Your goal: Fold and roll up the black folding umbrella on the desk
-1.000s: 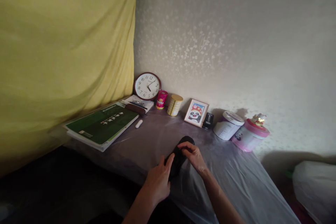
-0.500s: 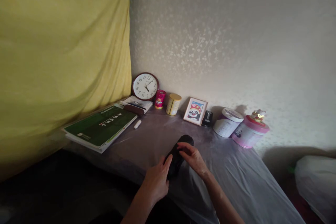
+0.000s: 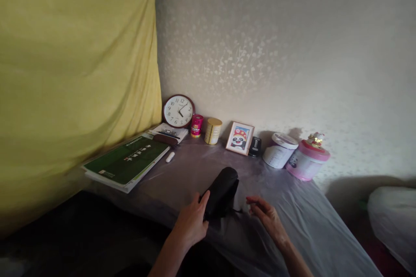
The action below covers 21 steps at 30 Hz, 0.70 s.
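A black folded umbrella (image 3: pixel 221 192) lies slanted across the grey-covered table near its front edge, with loose cloth along its right side. My left hand (image 3: pixel 192 220) is closed around its lower left end, thumb and index finger along the cloth. A thin dark strap (image 3: pixel 238 211) sticks out from the umbrella's right side. To the right of it, my right hand (image 3: pixel 266 216) hovers apart from the umbrella, fingers half bent and seemingly holding nothing.
Along the wall stand a clock (image 3: pixel 178 111), a pink can (image 3: pixel 196 126), a yellow-lidded can (image 3: pixel 213 131), a panda picture frame (image 3: pixel 239 138), a small black object (image 3: pixel 255 146) and two tubs (image 3: pixel 280 150). At left lie a green book (image 3: pixel 130 160) and a small white object (image 3: pixel 170 157).
My right hand has come off the umbrella and moved right. The umbrella's cloth now hangs looser on that side. My left hand keeps its hold.
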### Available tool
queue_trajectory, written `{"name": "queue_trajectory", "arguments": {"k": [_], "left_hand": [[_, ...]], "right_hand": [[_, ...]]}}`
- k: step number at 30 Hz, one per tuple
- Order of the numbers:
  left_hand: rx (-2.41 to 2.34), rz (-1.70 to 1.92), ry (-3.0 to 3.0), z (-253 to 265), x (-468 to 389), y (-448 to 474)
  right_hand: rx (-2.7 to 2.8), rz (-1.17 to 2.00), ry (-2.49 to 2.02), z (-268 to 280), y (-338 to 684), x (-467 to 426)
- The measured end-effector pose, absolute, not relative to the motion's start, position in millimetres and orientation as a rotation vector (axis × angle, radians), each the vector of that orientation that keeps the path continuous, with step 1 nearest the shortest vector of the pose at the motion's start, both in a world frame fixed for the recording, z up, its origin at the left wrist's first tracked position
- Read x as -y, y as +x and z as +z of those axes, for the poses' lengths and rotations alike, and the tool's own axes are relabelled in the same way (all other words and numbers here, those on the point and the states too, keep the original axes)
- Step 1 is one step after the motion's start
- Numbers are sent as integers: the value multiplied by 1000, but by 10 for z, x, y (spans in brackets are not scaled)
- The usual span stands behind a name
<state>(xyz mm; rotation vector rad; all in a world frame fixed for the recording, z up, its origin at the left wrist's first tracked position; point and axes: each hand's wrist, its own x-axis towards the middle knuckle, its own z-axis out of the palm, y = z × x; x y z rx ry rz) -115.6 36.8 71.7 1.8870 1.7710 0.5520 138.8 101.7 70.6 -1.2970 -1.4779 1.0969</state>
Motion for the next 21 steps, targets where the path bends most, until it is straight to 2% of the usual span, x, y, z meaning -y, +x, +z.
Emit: {"name": "queue_trajectory", "arguments": {"k": [6,10,14,18,21], "left_hand": [[-1753,723,1739,636,-362,-1251],[-1752,699,1594,630,-406,-1343],[-1978,687,1539,683,-406,-1383],[-2229,645,1665,776,-280,-1310],[-2215,477,1967,760,-188,-1204]], "right_hand": [[1342,1182,-1258,537,1535,-944],[1310,1176,-1179,445,1570,-950],[1270,1195,-1134,393,1585,-959],[1242,1235,-1104,382,1580,-945],[1242,1264,-1086,377,1581,-938]]}}
